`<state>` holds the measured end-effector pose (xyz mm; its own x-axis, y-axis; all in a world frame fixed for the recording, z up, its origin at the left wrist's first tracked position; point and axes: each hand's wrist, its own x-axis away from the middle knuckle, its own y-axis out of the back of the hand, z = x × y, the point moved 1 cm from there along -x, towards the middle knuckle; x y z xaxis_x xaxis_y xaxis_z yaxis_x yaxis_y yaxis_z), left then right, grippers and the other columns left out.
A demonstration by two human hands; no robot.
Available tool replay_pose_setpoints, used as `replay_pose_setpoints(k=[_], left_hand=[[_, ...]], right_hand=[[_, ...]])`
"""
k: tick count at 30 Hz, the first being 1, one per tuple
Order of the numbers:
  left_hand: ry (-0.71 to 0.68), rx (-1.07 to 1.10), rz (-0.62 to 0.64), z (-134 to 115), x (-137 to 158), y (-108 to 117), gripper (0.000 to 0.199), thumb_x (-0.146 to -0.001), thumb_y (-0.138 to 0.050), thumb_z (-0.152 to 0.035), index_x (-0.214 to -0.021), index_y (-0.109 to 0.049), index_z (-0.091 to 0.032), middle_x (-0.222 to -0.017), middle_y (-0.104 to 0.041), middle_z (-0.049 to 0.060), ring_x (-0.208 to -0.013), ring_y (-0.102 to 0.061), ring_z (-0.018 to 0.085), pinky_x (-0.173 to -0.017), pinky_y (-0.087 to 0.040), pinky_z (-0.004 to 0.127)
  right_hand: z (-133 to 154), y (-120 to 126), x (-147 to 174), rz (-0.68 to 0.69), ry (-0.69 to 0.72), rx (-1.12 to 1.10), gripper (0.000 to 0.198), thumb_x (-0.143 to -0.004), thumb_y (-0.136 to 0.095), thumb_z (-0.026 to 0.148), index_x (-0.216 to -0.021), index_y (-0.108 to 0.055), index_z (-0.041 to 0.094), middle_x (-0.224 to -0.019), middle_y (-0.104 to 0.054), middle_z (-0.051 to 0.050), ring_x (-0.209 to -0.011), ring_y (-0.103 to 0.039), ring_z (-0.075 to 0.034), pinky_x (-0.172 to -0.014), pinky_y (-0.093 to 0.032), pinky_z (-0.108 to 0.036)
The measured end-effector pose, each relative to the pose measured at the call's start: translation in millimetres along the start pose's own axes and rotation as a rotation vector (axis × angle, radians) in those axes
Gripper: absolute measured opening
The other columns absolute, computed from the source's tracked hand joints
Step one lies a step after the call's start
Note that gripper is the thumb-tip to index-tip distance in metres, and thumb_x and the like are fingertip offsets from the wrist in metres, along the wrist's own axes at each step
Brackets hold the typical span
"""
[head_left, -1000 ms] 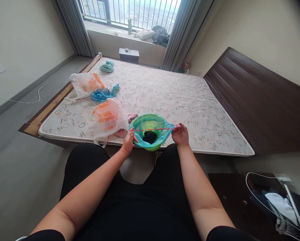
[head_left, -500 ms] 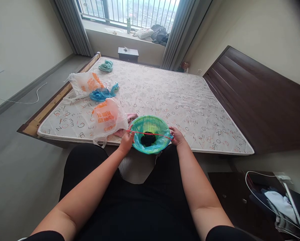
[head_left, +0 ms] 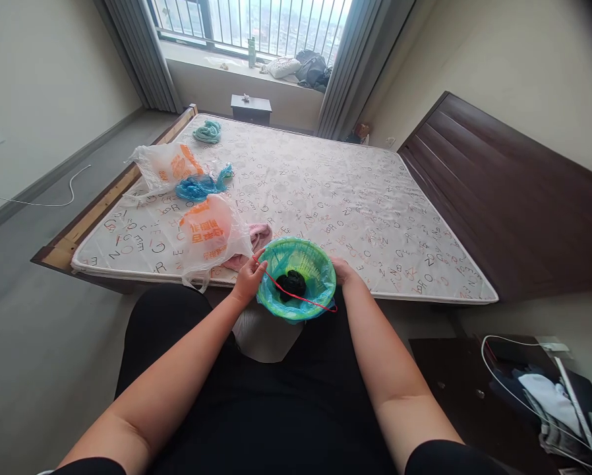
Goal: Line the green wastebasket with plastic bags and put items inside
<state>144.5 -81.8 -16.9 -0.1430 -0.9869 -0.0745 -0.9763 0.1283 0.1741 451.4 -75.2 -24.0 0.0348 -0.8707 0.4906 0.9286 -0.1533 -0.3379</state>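
A green plastic basket, lined with a thin blue bag, is between my hands above my lap, its mouth tilted toward me. A dark crumpled bundle lies at its bottom. My left hand is closed at the left rim, pinching a red string that slants across the opening and hangs over the lower right rim. At the right rim, my right hand grips the basket's side; its fingertips are hidden behind it.
The patterned mattress bears white plastic bags with orange print, a crumpled blue bag, pink cloth and teal cloth. A dark headboard stands right. Clothes lie on a dark cabinet at lower right.
The red string has left my right hand and now slants down to the lower right rim. The basket has tipped and dropped slightly toward me; my right hand has shifted around its side.
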Motion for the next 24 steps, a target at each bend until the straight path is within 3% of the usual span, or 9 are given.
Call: replay_pose_setpoints(k=[4,9,15,20,24], left_hand=[[0.021,0.023,-0.072,3,-3,3,0.053,-0.091,-0.058,-0.046,-0.136,-0.062,-0.018,-0.067,-0.056,-0.002,-0.064,-0.053,0.015,-0.069,-0.046,0.029],[0.034,0.145,-0.196,5,-7,5,0.043,-0.094,-0.052,-0.045,-0.119,-0.069,-0.015,-0.076,-0.061,0.002,-0.075,-0.056,0.016,-0.078,-0.047,0.030],[0.124,0.293,-0.294,19,-11,3,0.041,-0.085,-0.064,-0.044,-0.112,-0.064,-0.014,-0.100,-0.068,0.008,-0.090,-0.064,0.018,-0.085,-0.050,0.031],[0.262,0.184,-0.214,35,-13,-2,0.050,-0.076,-0.073,-0.044,-0.114,-0.063,-0.014,-0.100,-0.070,0.011,-0.090,-0.066,0.021,-0.086,-0.051,0.035],[0.248,0.105,-0.132,37,-12,-4,0.047,-0.075,-0.075,-0.044,-0.110,-0.067,-0.014,-0.110,-0.072,0.013,-0.101,-0.066,0.025,-0.095,-0.048,0.038]], right_hand=[[-4,2,1,-0.062,-0.116,0.101,0.027,-0.060,-0.079,0.006,-0.078,-0.067,0.020,-0.051,-0.062,0.002,-0.046,-0.059,-0.016,-0.045,-0.056,-0.031],[-4,-3,5,-0.005,-0.082,0.115,0.023,-0.063,-0.081,0.011,-0.078,-0.067,0.021,-0.049,-0.061,0.001,-0.048,-0.059,-0.017,-0.044,-0.052,-0.029],[-6,-6,3,-0.195,-0.041,0.342,0.027,-0.060,-0.075,0.014,-0.082,-0.061,0.021,-0.061,-0.067,0.000,-0.055,-0.062,-0.017,-0.048,-0.050,-0.027],[0,-3,1,-0.439,0.115,0.420,0.030,-0.060,-0.076,0.017,-0.083,-0.056,0.022,-0.059,-0.063,0.003,-0.051,-0.057,-0.014,-0.045,-0.043,-0.023],[8,0,2,-0.450,0.176,0.199,0.034,-0.064,-0.077,0.027,-0.090,-0.056,0.021,-0.062,-0.064,0.003,-0.055,-0.060,-0.016,-0.051,-0.049,-0.026]])
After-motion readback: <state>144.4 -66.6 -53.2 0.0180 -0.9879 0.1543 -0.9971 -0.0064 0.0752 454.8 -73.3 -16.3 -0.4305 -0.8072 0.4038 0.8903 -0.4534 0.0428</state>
